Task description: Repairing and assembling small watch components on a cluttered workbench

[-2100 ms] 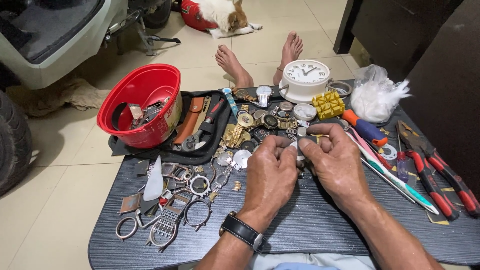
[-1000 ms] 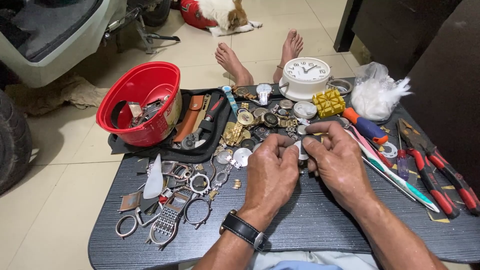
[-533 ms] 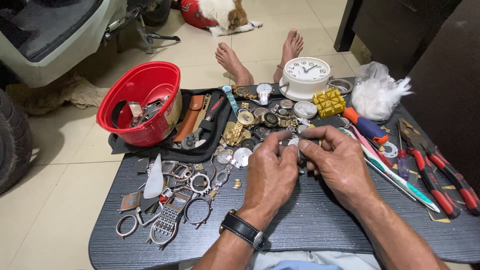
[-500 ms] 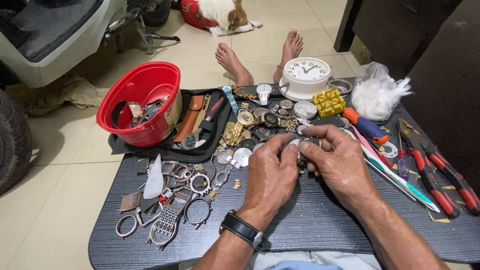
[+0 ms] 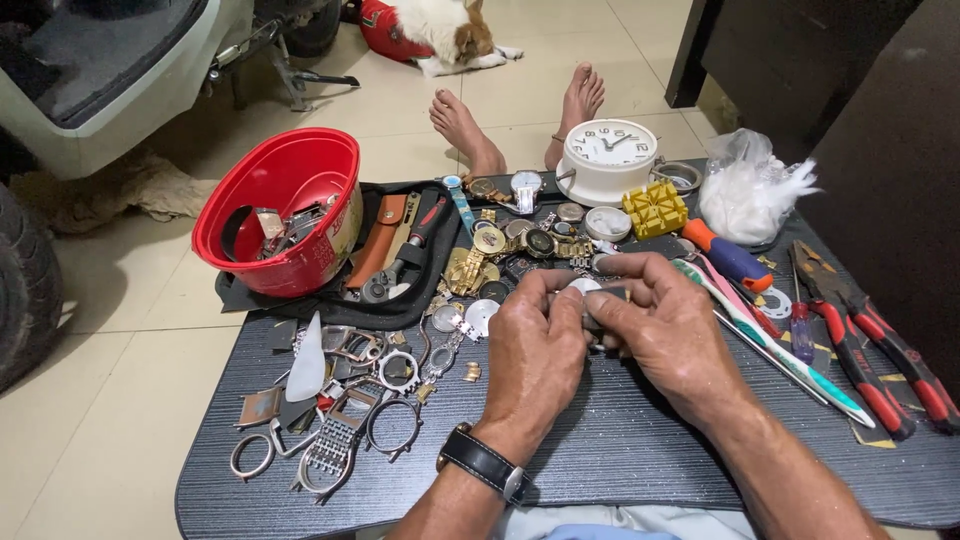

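Both hands pinch one small watch part above the dark table.

Left hand [image 5: 535, 355] and right hand [image 5: 665, 330] meet fingertip to fingertip on the small silvery watch piece [image 5: 584, 287], equally near, just before the watch-parts heap [image 5: 500, 250].

Red bowl [image 5: 285, 215], white clock [image 5: 608, 160], yellow block [image 5: 655, 208] (ridged), dark grey table [image 5: 640, 450].

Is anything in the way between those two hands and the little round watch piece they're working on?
Nothing visible. The left hand and right hand already pinch the small round watch piece between their fingertips, raised over the dark table. The loose watch parts lie beyond them, not in between.
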